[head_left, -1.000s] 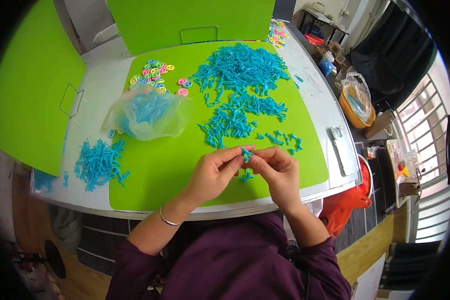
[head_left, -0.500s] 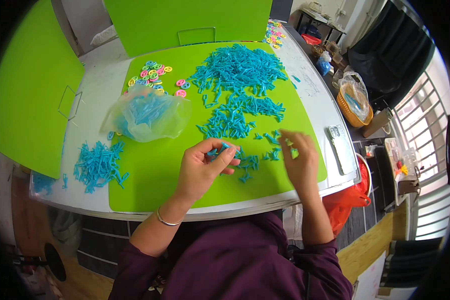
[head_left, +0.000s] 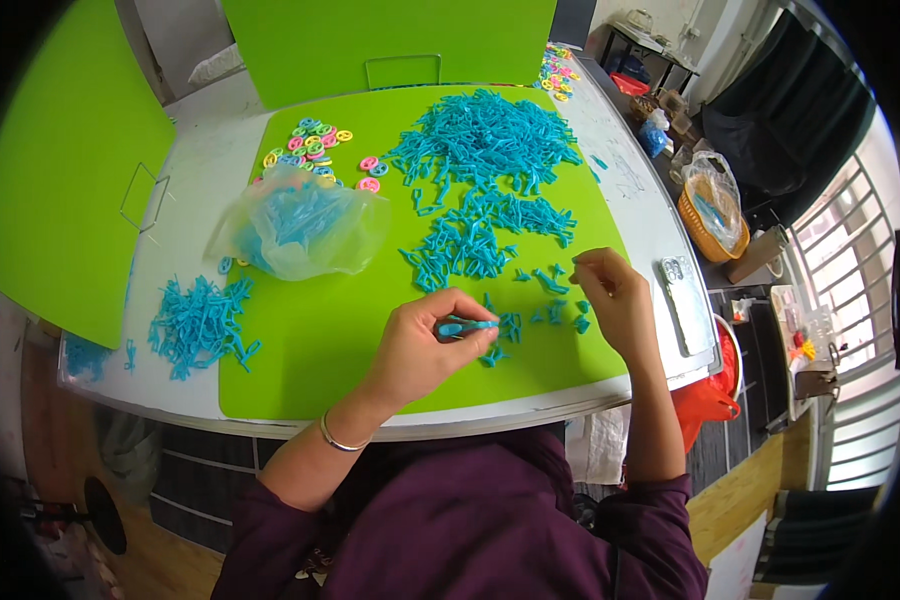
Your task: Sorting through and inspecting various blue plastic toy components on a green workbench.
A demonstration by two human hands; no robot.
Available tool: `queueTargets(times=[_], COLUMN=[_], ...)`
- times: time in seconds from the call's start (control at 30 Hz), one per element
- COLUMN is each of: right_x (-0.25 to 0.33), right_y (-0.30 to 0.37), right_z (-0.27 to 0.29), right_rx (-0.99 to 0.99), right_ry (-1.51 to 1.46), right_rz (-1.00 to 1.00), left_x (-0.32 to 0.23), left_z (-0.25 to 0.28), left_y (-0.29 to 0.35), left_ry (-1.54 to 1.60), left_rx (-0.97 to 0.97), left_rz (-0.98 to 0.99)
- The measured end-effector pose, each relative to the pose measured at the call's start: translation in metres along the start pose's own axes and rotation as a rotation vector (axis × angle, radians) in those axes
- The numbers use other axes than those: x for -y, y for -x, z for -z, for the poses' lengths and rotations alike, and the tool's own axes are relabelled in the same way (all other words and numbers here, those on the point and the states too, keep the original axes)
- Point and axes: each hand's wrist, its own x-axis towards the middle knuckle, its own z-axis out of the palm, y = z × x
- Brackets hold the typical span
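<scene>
My left hand (head_left: 422,345) holds a small blue plastic piece (head_left: 454,328) pinched between thumb and fingers above the green mat (head_left: 320,350). To its right, my right hand (head_left: 618,300) has its thumb and fingertips pressed together; whatever lies between them is too small to make out. Several loose blue pieces (head_left: 553,312) are scattered on the mat between the two hands. Beyond them is a looser cluster of the same pieces (head_left: 455,250), with a large heap (head_left: 485,135) at the far side. A further pile of finished-looking, longer blue pieces (head_left: 198,320) sits left of the mat.
A clear plastic bag (head_left: 315,235) with blue contents lies on the mat, beside several colourful round pieces (head_left: 315,142). Green boards with wire handles (head_left: 403,70) stand at the back and left. A phone (head_left: 683,300) lies on the white table's right side, near an orange basket (head_left: 712,225).
My left hand has moved slightly right, and the blue piece in it now points rightward. My right hand's fingers have closed from a spread pose, a little further right.
</scene>
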Motion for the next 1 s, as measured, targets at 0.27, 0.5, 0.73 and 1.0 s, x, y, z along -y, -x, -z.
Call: queueTargets(times=[0.27,0.5,0.73,1.0], right_x=[0.017,0.027,0.039,0.033], right_y=[0.011,0.015,0.019,0.011], right_z=[-0.013,-0.02,-0.026,-0.024], right_rx=[0.216,0.273,0.148,0.256], right_ry=[-0.629,-1.089,-0.689,-0.921], right_rz=[-0.111,-0.234,0.025,-0.151], left_x=[-0.003,-0.004,0.0,0.0], left_z=[0.0,-0.002,-0.001,0.0], left_y=[0.001,-0.001,-0.004,-0.003], left_ry=[0.271,0.383,0.328,0.254], left_rx=[0.118,0.098,0.052,0.021], left_rz=[0.125,0.15,0.141,0.095])
